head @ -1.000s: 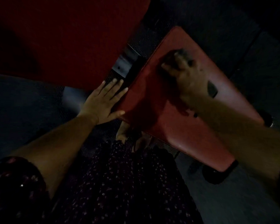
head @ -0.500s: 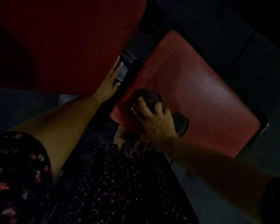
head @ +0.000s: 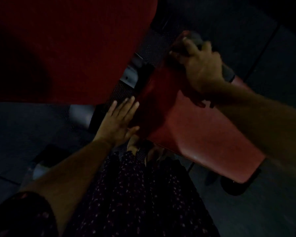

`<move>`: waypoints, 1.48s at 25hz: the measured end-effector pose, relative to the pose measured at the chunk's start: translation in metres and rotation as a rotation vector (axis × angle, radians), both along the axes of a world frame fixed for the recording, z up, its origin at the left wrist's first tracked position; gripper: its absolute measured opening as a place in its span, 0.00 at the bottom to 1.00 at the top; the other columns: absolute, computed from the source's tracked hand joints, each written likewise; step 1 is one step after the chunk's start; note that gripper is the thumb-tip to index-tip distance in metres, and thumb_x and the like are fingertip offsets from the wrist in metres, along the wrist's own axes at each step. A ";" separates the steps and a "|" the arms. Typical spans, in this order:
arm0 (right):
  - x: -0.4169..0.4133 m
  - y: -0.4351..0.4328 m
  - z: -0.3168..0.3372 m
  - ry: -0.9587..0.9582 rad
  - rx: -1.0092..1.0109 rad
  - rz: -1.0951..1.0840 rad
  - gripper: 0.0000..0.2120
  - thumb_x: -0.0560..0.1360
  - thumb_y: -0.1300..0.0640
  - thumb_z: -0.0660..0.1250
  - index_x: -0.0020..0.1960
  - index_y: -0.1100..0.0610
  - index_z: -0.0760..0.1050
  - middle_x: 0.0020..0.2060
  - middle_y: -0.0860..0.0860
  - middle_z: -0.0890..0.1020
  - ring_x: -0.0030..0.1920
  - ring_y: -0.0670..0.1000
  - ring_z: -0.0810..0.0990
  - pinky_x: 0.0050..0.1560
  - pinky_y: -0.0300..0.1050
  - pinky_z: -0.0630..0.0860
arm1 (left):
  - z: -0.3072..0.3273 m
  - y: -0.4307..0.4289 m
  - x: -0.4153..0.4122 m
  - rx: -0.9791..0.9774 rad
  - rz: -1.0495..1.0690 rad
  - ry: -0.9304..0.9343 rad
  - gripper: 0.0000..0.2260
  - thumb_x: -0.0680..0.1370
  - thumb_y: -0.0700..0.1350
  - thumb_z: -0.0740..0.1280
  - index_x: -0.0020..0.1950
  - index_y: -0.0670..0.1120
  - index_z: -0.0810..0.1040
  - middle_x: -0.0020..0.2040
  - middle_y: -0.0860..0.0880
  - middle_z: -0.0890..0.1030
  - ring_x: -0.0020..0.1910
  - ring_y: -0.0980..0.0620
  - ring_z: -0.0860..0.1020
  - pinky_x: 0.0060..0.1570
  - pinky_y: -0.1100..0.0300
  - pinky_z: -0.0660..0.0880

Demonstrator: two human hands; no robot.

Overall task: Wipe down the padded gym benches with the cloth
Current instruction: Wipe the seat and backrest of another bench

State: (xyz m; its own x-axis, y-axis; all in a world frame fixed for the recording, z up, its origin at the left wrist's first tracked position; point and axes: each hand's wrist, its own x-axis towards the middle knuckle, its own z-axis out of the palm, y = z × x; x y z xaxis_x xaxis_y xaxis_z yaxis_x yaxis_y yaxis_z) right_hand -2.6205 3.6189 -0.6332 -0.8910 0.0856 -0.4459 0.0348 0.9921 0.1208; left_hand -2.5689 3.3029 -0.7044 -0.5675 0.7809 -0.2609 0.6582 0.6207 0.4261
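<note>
The smooth red padded bench (head: pixel 203 134) is rectangular with rounded corners. The right hand (head: pixel 202 69), clenched on a dark cloth (head: pixel 197 39), has slid from the near edge to the far end. The left hand (head: pixel 120 120), fingers spread flat, has returned to the bench's side.

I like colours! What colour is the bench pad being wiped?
Red bench pad, seen in the head view.

Dim light, detail limited. 2 bare forearms in view, nothing seen on wrists. Left hand (head: pixel 117 123) and right hand (head: pixel 202 69) bare, no gloves. Short dark sleeve (head: pixel 19 214) with small pinkish floral print on left upper arm. Matching dark speckled garment (head: pixel 135 194) covers legs below.
</note>
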 end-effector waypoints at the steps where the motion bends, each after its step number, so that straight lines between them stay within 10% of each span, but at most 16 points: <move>1: -0.010 0.014 0.000 0.002 0.002 -0.090 0.26 0.82 0.56 0.56 0.75 0.36 0.57 0.77 0.51 0.54 0.67 0.67 0.62 0.58 0.62 0.69 | -0.001 0.000 0.014 -0.022 -0.025 -0.037 0.36 0.81 0.67 0.45 0.81 0.44 0.43 0.80 0.41 0.53 0.78 0.44 0.54 0.76 0.46 0.52; 5: -0.029 0.012 -0.001 0.020 0.011 -0.358 0.28 0.80 0.58 0.61 0.76 0.40 0.58 0.76 0.52 0.57 0.68 0.66 0.62 0.58 0.62 0.72 | 0.008 0.008 0.042 -0.073 0.265 -0.268 0.50 0.71 0.71 0.62 0.80 0.42 0.46 0.80 0.41 0.52 0.77 0.41 0.58 0.68 0.49 0.65; 9: 0.016 -0.064 0.005 -0.056 -0.097 0.085 0.28 0.82 0.57 0.56 0.77 0.42 0.53 0.78 0.50 0.49 0.70 0.65 0.61 0.56 0.56 0.70 | 0.018 0.014 0.035 -0.135 0.450 -0.460 0.55 0.67 0.62 0.75 0.80 0.44 0.45 0.80 0.43 0.52 0.77 0.43 0.58 0.69 0.45 0.65; 16: 0.075 -0.141 0.003 -0.184 -0.197 0.562 0.24 0.81 0.56 0.55 0.77 0.50 0.57 0.77 0.54 0.54 0.65 0.68 0.66 0.51 0.59 0.75 | 0.001 -0.006 0.027 -0.274 0.312 -0.294 0.54 0.66 0.75 0.53 0.80 0.42 0.39 0.79 0.43 0.40 0.79 0.47 0.45 0.77 0.46 0.49; 23: -0.052 0.000 -0.007 -0.013 0.055 -0.005 0.20 0.80 0.52 0.61 0.72 0.42 0.67 0.73 0.50 0.61 0.67 0.64 0.63 0.54 0.58 0.70 | 0.007 0.077 -0.011 -0.176 0.101 -0.089 0.53 0.69 0.78 0.50 0.76 0.47 0.28 0.78 0.49 0.33 0.77 0.53 0.34 0.75 0.50 0.31; 28: -0.082 0.037 -0.007 -0.068 -0.133 -0.308 0.24 0.80 0.57 0.62 0.71 0.36 0.67 0.71 0.52 0.64 0.67 0.64 0.64 0.58 0.60 0.71 | 0.004 0.155 -0.046 0.120 0.136 0.046 0.34 0.79 0.58 0.59 0.79 0.40 0.58 0.78 0.41 0.61 0.77 0.42 0.59 0.74 0.41 0.55; 33: -0.077 0.096 -0.006 -0.243 -0.580 -0.385 0.30 0.75 0.65 0.63 0.68 0.37 0.69 0.68 0.52 0.69 0.65 0.55 0.71 0.65 0.48 0.69 | 0.000 0.210 -0.070 0.020 0.042 0.231 0.31 0.82 0.56 0.52 0.81 0.43 0.51 0.81 0.45 0.53 0.79 0.47 0.52 0.78 0.47 0.48; 37: -0.007 0.135 -0.002 -0.315 -0.565 -0.490 0.34 0.72 0.67 0.66 0.66 0.33 0.67 0.71 0.52 0.68 0.69 0.55 0.68 0.71 0.50 0.65 | -0.006 0.233 -0.073 -0.082 0.113 0.204 0.30 0.83 0.57 0.47 0.81 0.44 0.46 0.81 0.46 0.48 0.80 0.48 0.46 0.78 0.48 0.42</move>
State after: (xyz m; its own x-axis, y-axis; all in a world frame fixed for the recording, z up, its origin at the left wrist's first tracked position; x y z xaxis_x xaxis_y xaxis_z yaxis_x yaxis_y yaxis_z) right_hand -2.6275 3.7539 -0.6354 -0.6360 0.1203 -0.7622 0.5289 0.7872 -0.3171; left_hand -2.6414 3.5363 -0.7100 -0.6971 0.6909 -0.1917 0.6502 0.7218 0.2371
